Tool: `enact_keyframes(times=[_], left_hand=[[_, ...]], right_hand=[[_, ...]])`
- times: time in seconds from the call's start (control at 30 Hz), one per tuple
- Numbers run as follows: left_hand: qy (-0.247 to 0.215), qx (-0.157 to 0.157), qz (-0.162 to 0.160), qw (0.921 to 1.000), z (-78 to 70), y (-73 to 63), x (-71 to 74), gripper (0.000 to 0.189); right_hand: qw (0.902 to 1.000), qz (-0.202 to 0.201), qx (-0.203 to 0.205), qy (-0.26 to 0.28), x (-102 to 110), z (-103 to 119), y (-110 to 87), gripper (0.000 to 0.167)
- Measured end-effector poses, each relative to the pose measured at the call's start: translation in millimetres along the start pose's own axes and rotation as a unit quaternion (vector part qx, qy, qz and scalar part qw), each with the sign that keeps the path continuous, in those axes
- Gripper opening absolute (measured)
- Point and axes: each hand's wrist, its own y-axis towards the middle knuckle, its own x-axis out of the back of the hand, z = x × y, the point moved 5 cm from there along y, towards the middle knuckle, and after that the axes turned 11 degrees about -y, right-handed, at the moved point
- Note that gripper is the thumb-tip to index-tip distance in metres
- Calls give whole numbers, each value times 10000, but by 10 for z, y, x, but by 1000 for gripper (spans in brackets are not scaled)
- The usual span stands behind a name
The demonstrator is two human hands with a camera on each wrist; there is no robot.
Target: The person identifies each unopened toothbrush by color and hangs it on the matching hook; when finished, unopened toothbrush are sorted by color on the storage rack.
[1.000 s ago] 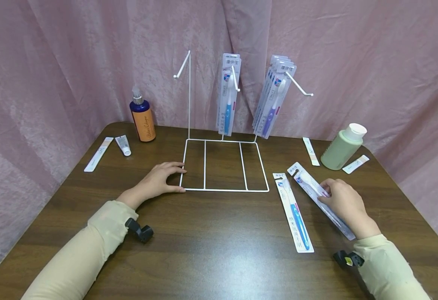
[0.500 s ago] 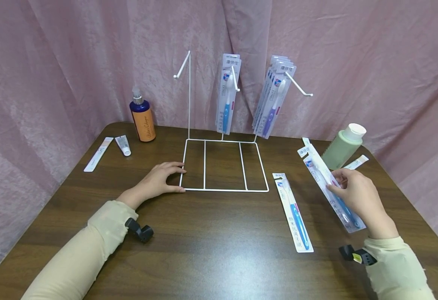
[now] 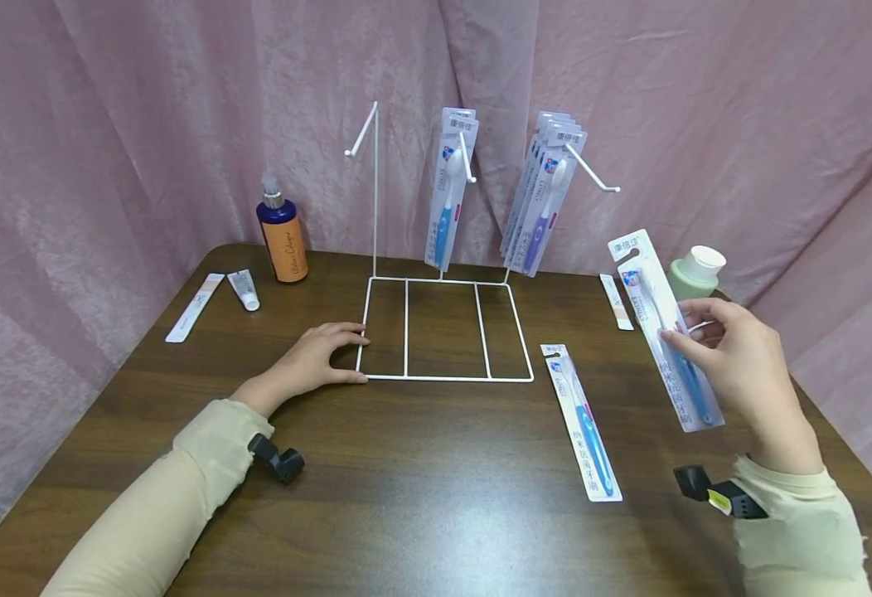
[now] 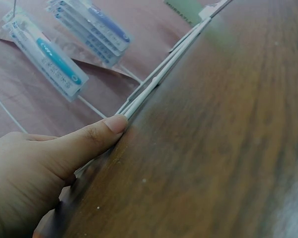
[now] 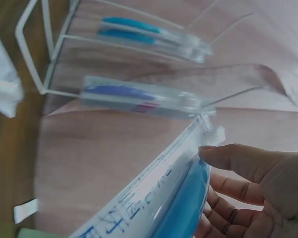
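Observation:
My right hand [image 3: 742, 356] pinches a packaged toothbrush [image 3: 663, 327] with a blue handle, raised over the right side of the table and tilted, its hanging hole at the top. In the right wrist view the thumb [image 5: 228, 157] lies on the pack's edge. My left hand [image 3: 305, 365] holds the front left corner of a white wire display rack [image 3: 451, 379], thumb [image 4: 97, 139] on the corner. Toothbrush packs with blue [image 3: 447, 195] and purple [image 3: 544, 199] handles hang on its middle and right hooks. The left hook [image 3: 361, 130] is bare. Another blue toothbrush pack [image 3: 581, 423] lies on the table.
A blue and orange spray bottle [image 3: 283, 236], a small tube [image 3: 244, 288] and a flat white packet [image 3: 195, 308] are at the back left. Behind the raised pack stands a green bottle [image 3: 693, 274], with another white packet [image 3: 616, 301] nearby. A pink curtain [image 3: 182, 124] backs the table.
My right hand has picked up the toothbrush pack from the table and tilted it upright, moving it right and upward. The left hand has stayed on the rack's corner.

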Motion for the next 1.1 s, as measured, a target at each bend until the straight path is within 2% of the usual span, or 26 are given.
enact_keyframes(times=[0.17, 0.4, 0.57, 0.83, 1.1], left_hand=[[4, 7, 20, 10000, 6, -1, -4, 62], [-11, 46, 35, 10000, 11, -7, 1, 63], [-30, 64, 40, 10000, 0, -8, 10, 63], [-13, 57, 27, 10000, 4, -9, 10, 63], [-43, 35, 26, 10000, -14, 0, 2, 63]], right_hand=[[9981, -421, -108, 437, 204, 114, -12, 37], [9865, -1106, -118, 1201, 415, 362, -43, 39], [9810, -1268, 37, 1468, 467, 615, -33, 38], [9770, -1105, 528, 1745, 295, 1026, 100, 35], [9713, -927, 590, 2109, 45, 1250, 278, 34]])
